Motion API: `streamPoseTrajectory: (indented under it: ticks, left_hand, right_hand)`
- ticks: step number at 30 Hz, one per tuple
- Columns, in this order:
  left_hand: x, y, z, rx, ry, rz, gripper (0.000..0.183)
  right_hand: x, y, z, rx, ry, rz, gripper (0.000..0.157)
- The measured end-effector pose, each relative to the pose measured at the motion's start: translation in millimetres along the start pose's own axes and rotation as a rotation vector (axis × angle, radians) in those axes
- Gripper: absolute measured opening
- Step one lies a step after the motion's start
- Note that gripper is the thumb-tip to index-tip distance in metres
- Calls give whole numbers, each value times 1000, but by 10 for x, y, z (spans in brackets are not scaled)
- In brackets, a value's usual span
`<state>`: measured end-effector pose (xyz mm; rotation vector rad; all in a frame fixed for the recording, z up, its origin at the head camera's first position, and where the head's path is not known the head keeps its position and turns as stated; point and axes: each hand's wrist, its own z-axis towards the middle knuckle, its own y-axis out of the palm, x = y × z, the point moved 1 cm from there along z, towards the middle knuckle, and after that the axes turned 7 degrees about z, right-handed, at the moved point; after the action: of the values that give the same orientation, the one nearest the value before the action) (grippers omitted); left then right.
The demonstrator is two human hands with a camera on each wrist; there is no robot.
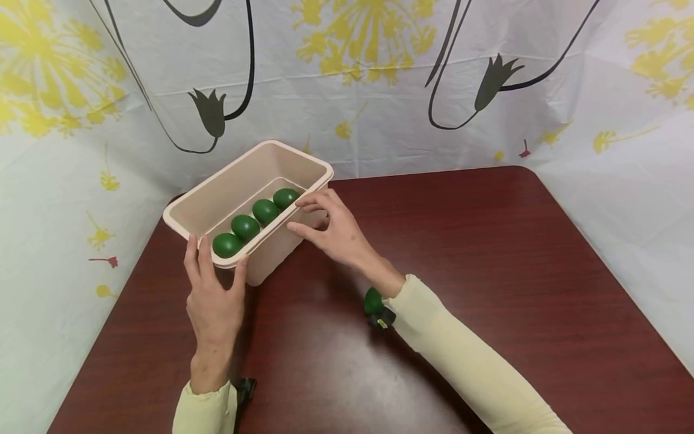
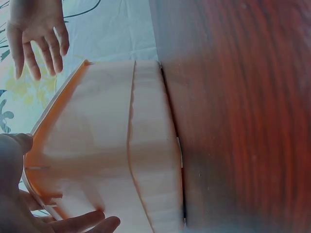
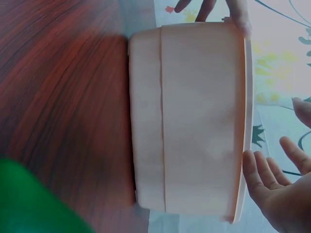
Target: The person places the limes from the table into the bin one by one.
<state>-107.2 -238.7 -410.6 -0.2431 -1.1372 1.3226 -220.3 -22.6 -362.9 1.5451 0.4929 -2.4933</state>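
A beige plastic bin (image 1: 217,187) stands at the table's far left. Inside, several green eggs (image 1: 246,227) lie in a row along its near long wall. My left hand (image 1: 215,307) holds the bin's near left corner, thumb on one side and fingers on the other. In the left wrist view, its fingers (image 2: 80,221) lie against the outer wall. My right hand (image 1: 338,232) hovers at the near long rim, fingers loosely bent and spread, the palm away from the wall. The right wrist view shows this hand (image 3: 279,194) beside the rim with nothing in its grasp.
Another green object (image 1: 373,301) is partly hidden behind my right wrist and its small black camera (image 1: 382,319). The dark red wooden table (image 1: 488,253) extends to the right. A white sheet with yellow and grey flower prints (image 1: 390,132) hangs behind it.
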Motion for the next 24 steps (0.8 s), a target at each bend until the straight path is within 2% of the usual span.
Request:
streamPoseTrajectory:
  ticks: [13, 24]
  left_hand:
    - [13, -4, -6, -13, -10, 2, 78]
    - [21, -12, -14, -16, -10, 7, 78]
  right_hand:
    - [90, -326, -207, 4, 127, -54, 32]
    - [181, -527, -344, -7, 154, -142, 25]
